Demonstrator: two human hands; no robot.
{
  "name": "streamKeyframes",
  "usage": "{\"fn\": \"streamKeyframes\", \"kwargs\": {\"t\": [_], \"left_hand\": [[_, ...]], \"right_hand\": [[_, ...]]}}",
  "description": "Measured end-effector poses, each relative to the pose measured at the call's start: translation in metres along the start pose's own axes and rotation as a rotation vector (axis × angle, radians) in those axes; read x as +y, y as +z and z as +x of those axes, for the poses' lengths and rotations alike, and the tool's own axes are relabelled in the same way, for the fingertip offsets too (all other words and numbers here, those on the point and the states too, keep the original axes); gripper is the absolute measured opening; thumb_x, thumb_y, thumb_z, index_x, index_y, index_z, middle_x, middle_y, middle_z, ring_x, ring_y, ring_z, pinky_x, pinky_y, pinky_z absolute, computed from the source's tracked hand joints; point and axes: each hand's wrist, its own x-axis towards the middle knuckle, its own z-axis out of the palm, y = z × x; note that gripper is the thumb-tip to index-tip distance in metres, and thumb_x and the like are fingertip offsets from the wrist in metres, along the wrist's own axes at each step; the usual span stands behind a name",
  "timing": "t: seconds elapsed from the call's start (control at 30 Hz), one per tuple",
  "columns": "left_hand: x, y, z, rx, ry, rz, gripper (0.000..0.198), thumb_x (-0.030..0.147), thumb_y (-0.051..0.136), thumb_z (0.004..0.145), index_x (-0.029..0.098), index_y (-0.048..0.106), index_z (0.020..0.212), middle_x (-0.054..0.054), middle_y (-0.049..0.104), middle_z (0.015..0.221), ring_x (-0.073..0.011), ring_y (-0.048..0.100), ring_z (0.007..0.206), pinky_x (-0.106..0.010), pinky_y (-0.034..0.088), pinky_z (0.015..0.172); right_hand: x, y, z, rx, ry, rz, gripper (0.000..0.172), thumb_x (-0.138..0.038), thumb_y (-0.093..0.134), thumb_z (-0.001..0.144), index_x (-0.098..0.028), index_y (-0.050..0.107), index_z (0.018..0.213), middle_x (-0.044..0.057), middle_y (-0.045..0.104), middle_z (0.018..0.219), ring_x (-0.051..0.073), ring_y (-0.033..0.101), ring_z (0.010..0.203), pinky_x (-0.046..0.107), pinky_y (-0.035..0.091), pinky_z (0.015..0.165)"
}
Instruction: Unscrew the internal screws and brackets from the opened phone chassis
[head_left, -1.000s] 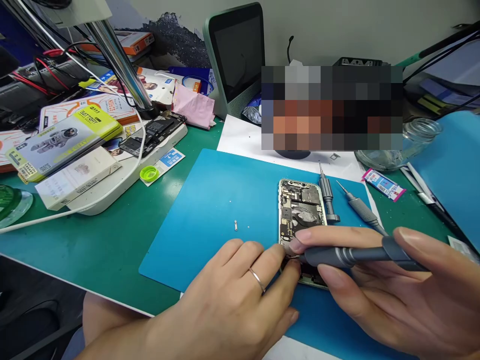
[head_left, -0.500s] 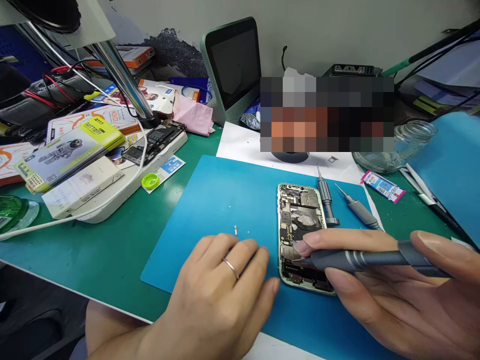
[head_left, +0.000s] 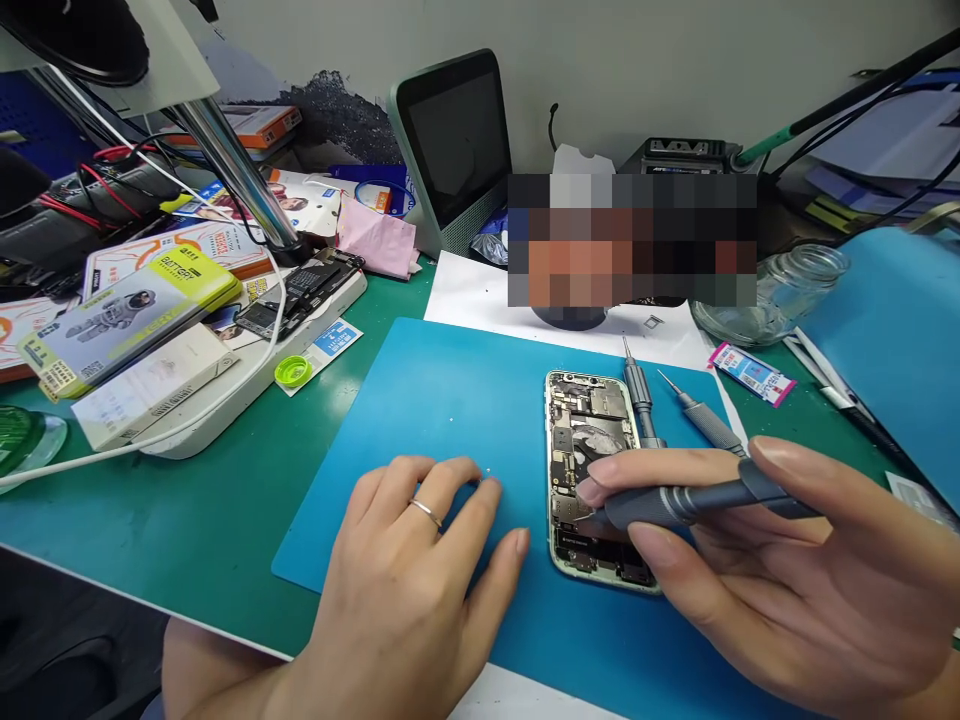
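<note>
An opened smartphone (head_left: pixel 592 470) lies on the blue mat (head_left: pixel 375 400), its inner parts bare. My right hand (head_left: pixel 810 560) grips a grey precision screwdriver (head_left: pixel 675 505), its tip over the lower left part of the phone. Left of the phone, my left hand (head_left: pixel 420 580) rests palm down on the mat, thumb apart from the fingers and a ring on one finger. Nothing shows in its grasp, though the area beneath the fingertips is hidden. A tiny light speck (head_left: pixel 488 470) sits by the index fingertip. Two more screwdrivers, one upright-handled (head_left: pixel 637 390) and one slanted (head_left: pixel 705 415), lie beyond the phone.
At the left, a battery box (head_left: pixel 135 310), a white carton (head_left: pixel 154 385) and another opened phone (head_left: pixel 300 290) are piled near a lamp post (head_left: pixel 240 170). A screen device (head_left: pixel 457 140) stands behind. A glass jar (head_left: pixel 772 295) and tweezers (head_left: pixel 832 375) are at the right.
My left hand has shifted slightly forward and left, its thumb and index finger wider apart, covering where a small metal piece lay. The right hand keeps the screwdriver over the phone.
</note>
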Motion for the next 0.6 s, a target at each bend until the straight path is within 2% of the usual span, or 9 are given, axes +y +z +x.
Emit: {"fn": "streamKeyframes", "kwargs": {"t": [0.17, 0.33, 0.47, 0.6], "left_hand": [[0.002, -0.002, -0.001, 0.021, -0.003, -0.019, 0.019, 0.028, 0.061, 0.103, 0.018, 0.077, 0.106, -0.007, 0.074, 0.109, -0.0255, 0.058, 0.093, -0.042, 0.04, 0.081], [0.002, -0.002, -0.002, 0.048, -0.012, -0.035, 0.021, 0.03, 0.061, 0.103, 0.019, 0.078, 0.11, -0.009, 0.071, 0.109, -0.025, 0.058, 0.094, -0.041, 0.04, 0.084], [0.002, 0.0, -0.003, -0.022, -0.029, 0.05, 0.035, 0.043, 0.056, 0.106, 0.021, 0.076, 0.125, -0.014, 0.067, 0.133, -0.0324, 0.057, 0.113, -0.046, 0.038, 0.095], [0.004, 0.003, -0.004, -0.049, -0.045, 0.095, 0.045, 0.054, 0.05, 0.106, 0.024, 0.077, 0.126, -0.012, 0.061, 0.15, -0.0349, 0.057, 0.121, -0.05, 0.034, 0.099]], "right_hand": [[-0.005, 0.002, 0.008, 0.015, -0.001, 0.046, 0.071, -0.015, 0.076, 0.09, -0.04, 0.05, 0.151, -0.001, 0.085, 0.099, 0.023, 0.082, 0.073, 0.035, 0.071, 0.073], [-0.014, -0.004, 0.012, -0.044, 0.076, 0.023, 0.086, -0.005, 0.081, 0.082, -0.044, 0.048, 0.152, -0.002, 0.084, 0.108, 0.023, 0.083, 0.076, 0.035, 0.071, 0.066], [-0.017, -0.008, 0.014, -0.059, 0.092, 0.025, 0.086, -0.004, 0.081, 0.081, -0.045, 0.05, 0.15, -0.002, 0.084, 0.108, 0.023, 0.083, 0.077, 0.036, 0.072, 0.071], [-0.018, -0.008, 0.013, -0.048, 0.116, 0.027, 0.081, -0.004, 0.081, 0.082, -0.044, 0.053, 0.147, -0.002, 0.084, 0.11, 0.023, 0.083, 0.081, 0.036, 0.072, 0.073]]}}
